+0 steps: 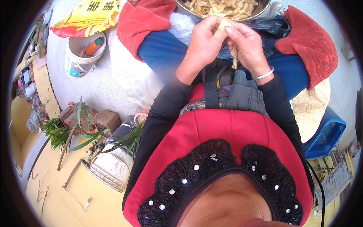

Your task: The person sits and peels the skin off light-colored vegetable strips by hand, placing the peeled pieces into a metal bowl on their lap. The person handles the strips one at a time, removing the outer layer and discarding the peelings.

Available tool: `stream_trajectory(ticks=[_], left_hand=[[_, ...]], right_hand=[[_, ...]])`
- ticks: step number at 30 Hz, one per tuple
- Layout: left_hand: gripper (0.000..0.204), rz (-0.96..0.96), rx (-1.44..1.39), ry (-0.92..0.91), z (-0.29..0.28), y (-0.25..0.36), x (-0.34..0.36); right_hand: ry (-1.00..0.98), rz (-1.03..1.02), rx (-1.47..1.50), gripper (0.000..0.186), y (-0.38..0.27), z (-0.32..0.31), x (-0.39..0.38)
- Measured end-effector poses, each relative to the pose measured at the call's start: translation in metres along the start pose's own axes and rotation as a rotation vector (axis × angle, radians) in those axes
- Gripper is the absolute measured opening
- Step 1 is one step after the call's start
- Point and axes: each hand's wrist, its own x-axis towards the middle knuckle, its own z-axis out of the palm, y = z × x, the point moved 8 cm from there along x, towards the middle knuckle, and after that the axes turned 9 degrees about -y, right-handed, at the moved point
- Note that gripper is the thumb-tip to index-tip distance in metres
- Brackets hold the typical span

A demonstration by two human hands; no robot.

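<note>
From my head view, my left hand (204, 43) and right hand (247, 47) are pinching a pale strip (234, 56) over my lap (160, 53), its frayed tail hanging below; it is probably feeling light, soft and easily torn, so I am judging the thick top best to hold; beyond, a pan (264, 8) is holding similar pieces (223, 8); leftward, a bucket (75, 68) is holding something orange and green (93, 47).
</note>
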Motion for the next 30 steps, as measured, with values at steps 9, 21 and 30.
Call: stream_trajectory(ticks=[9, 21, 30], left_hand=[[0.023, 0.135, 0.503, 0.088, -0.002, 0.03, -0.003], [0.015, -0.038, 0.056, -0.028, -0.004, -0.009, 0.014], [0.012, 0.162, 0.381, -0.067, 0.016, 0.028, -0.006]], right_hand=[[0.045, -0.194, -0.256, 0.019, -0.023, -0.002, -0.002], [-0.329, 0.071, 0.382, 0.033, -0.011, 0.015, -0.004], [-0.277, 0.064, 0.395, 0.024, -0.009, -0.001, -0.007]])
